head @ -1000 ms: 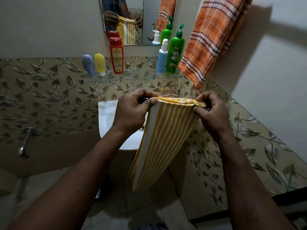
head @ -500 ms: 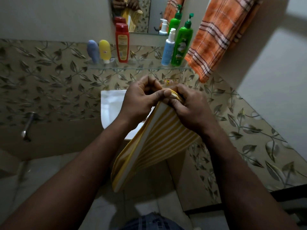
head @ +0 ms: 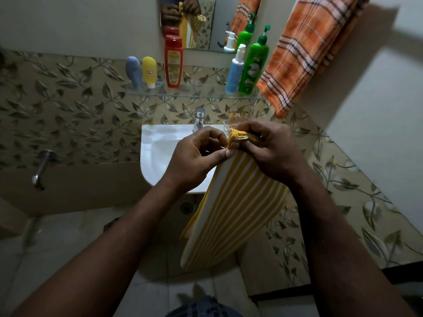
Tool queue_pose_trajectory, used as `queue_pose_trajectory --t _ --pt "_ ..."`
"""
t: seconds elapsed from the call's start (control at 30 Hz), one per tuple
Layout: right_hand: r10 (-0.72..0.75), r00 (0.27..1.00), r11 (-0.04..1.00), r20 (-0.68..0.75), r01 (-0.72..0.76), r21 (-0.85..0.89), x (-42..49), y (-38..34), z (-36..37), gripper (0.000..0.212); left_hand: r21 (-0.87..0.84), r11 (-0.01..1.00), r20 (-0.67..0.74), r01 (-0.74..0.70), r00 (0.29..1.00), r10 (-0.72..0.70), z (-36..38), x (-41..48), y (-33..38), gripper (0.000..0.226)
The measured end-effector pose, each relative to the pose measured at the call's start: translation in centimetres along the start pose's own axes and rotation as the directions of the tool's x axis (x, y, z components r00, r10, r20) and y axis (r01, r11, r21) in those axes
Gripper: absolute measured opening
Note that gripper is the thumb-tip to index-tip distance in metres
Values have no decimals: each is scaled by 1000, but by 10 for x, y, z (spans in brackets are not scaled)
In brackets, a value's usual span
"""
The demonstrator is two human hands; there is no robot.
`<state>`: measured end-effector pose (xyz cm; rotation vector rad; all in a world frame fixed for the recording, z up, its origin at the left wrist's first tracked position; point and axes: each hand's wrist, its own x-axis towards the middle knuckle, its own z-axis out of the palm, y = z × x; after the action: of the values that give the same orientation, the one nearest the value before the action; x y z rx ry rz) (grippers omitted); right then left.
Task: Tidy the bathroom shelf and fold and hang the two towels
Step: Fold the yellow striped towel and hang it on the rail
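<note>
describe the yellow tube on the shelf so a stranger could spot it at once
Find the glass shelf below the mirror, above the white sink. Near its left end stand two short rounded tubes; the yellow tube is the right-hand one, between a grey-blue tube and a taller red bottle.

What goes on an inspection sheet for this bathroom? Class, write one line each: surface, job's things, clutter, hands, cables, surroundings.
Surface: glass shelf under the mirror, carrying five upright bottles.
Job's things: striped towel, folded, hanging from both hands; orange towel hanging at the right of the shelf.
Clutter: clear container beside the tap.
Hands: left hand pinches the striped towel's top edge; right hand grips its bunched corner.
Cables: nothing seen.
Surroundings: white sink, leaf-patterned tiles.
</note>
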<state>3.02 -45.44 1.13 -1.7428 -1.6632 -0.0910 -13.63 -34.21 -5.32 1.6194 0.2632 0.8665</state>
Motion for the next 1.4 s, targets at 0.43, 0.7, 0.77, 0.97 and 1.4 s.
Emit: queue_pose_trajectory --t 0.43,0.7,0.77,0.97,1.4 --pt "52 999 997 -3 -52 65 -18 11 -36 43 627 724 81 -287 949 305 31 3 -13 19" --pt "94 994 993 -59 -90 71 -26 13 -36 37 668 683 17 -297 923 384 42 1 -12 24" --pt "104 992 993 -76 -99 70 -26 15 -36 36 608 750 -86 -261 917 389 41 1 -11 16" --pt "115 987 990 -109 -105 97 -21 13 -35 36 466 845 -160 -260 915 370 47 -6 4 15" --pt "32 988 999 -150 -34 -13 -14 -3 -33 24 556 799 -133 -229 924 358 56 -18 -5 22"
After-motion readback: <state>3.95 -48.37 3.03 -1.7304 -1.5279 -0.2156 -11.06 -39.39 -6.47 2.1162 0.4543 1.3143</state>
